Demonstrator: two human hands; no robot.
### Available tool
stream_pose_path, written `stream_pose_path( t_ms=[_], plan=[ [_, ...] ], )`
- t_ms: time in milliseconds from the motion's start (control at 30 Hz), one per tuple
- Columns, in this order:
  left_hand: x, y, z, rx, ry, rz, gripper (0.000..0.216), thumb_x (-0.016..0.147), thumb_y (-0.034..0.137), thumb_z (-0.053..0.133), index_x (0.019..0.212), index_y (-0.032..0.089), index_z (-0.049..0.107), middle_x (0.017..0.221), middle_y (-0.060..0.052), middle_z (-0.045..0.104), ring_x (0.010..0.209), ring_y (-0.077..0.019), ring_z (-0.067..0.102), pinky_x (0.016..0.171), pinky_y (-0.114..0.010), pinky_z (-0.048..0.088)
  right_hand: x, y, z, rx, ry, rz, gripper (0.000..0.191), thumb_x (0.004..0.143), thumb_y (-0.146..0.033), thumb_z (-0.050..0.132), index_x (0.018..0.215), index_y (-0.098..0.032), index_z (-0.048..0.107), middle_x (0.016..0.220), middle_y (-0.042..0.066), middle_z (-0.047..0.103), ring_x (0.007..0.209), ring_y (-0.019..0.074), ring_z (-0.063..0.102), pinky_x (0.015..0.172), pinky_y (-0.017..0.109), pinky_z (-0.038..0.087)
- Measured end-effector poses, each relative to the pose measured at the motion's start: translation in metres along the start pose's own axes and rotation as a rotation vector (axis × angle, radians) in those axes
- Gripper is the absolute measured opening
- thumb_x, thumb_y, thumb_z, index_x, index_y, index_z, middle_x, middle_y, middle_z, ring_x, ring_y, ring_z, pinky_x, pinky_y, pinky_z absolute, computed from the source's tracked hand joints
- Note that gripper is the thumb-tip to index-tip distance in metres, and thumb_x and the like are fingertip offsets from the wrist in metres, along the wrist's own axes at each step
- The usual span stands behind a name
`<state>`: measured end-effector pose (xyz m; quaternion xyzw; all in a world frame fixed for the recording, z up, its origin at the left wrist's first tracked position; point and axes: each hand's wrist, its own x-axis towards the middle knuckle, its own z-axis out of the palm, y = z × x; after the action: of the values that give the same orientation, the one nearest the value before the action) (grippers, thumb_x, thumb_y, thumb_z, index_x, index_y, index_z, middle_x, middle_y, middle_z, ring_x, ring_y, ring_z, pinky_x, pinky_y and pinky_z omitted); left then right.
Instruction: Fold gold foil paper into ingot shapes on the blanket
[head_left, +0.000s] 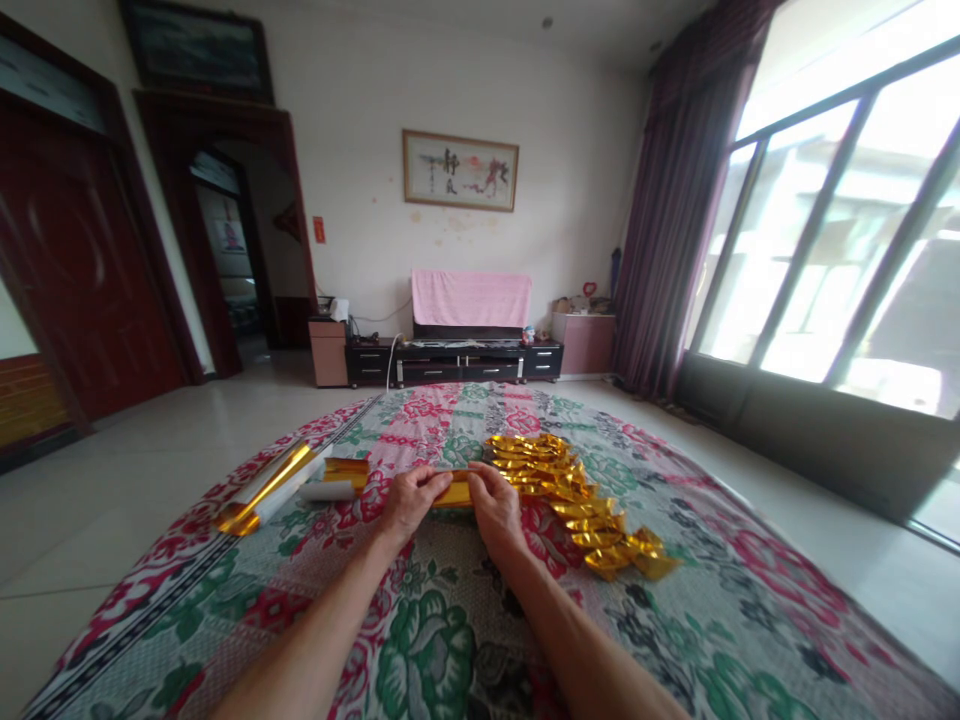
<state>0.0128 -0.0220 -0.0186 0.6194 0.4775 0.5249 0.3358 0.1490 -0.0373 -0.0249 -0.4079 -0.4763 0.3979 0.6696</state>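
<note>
Cabinet drawers (431, 373) sit closed beyond both hands (411, 498) (496, 503) pinching gold foil (454, 492).

Pink cloth (471, 298) below framed picture (460, 170)

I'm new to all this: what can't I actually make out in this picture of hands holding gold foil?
All in the head view:
- Both ends of the gold strip: covered by the left hand and right hand.
- The exact count of folded gold pieces: they overlap.
- Whatever is behind the pink cloth: mostly covered by it.
- Details outside the window: washed out by glare.
</note>
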Motion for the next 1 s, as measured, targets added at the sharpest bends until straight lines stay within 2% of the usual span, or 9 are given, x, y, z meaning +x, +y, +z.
stream_pose_path(
  t_ms=[133,333,433,633,1000],
  plan=[
    [-0.001,0.0,0.0,-0.003,-0.016,0.012,0.023,0.066,0.035,0.059,0.073,0.015,0.068,0.061,0.0,0.063,0.059,-0.0135,0.055,0.055,-0.021,0.04,0.0,0.0,0.0,-0.002,0.012,-0.011,0.023,0.068,-0.034,0.057,0.082,-0.017,0.061,0.071,0.0,0.062,0.065,0.0147,0.054,0.063,0.025,0.044],
    [-0.004,0.008,0.0,-0.145,-0.086,-0.05,0.03,0.065,0.036,0.061,0.084,0.013,0.068,0.068,-0.002,0.065,0.062,-0.0142,0.057,0.059,-0.022,0.042,0.0,0.0,0.001,-0.013,0.024,-0.01,0.023,0.067,-0.037,0.058,0.08,-0.018,0.062,0.071,0.001,0.063,0.065,0.0149,0.054,0.063,0.025,0.044],
    [-0.004,0.01,0.001,-0.186,-0.07,-0.076,0.03,0.065,0.035,0.061,0.084,0.013,0.068,0.067,-0.002,0.065,0.062,-0.0139,0.056,0.06,-0.022,0.043,0.0,0.0,0.001,-0.013,0.006,-0.014,0.023,0.067,-0.036,0.058,0.08,-0.018,0.061,0.071,0.001,0.062,0.065,0.0147,0.054,0.063,0.025,0.044],
    [-0.002,0.004,0.001,-0.086,-0.01,-0.048,0.026,0.064,0.033,0.061,0.081,0.015,0.069,0.064,-0.001,0.063,0.06,-0.0138,0.054,0.057,-0.022,0.041,-0.002,-0.001,0.001,-0.013,-0.002,-0.008,0.025,0.068,-0.038,0.057,0.083,-0.018,0.061,0.071,0.001,0.063,0.065,0.0154,0.055,0.061,0.026,0.044],
    [-0.001,0.002,0.001,-0.041,-0.01,0.018,0.026,0.067,0.034,0.058,0.081,0.015,0.069,0.064,-0.001,0.064,0.061,-0.0144,0.055,0.059,-0.022,0.041,0.0,-0.001,-0.001,-0.14,0.028,-0.053,0.025,0.07,-0.037,0.053,0.082,-0.017,0.064,0.072,0.002,0.063,0.067,0.0158,0.055,0.063,0.025,0.043]
  ],
)
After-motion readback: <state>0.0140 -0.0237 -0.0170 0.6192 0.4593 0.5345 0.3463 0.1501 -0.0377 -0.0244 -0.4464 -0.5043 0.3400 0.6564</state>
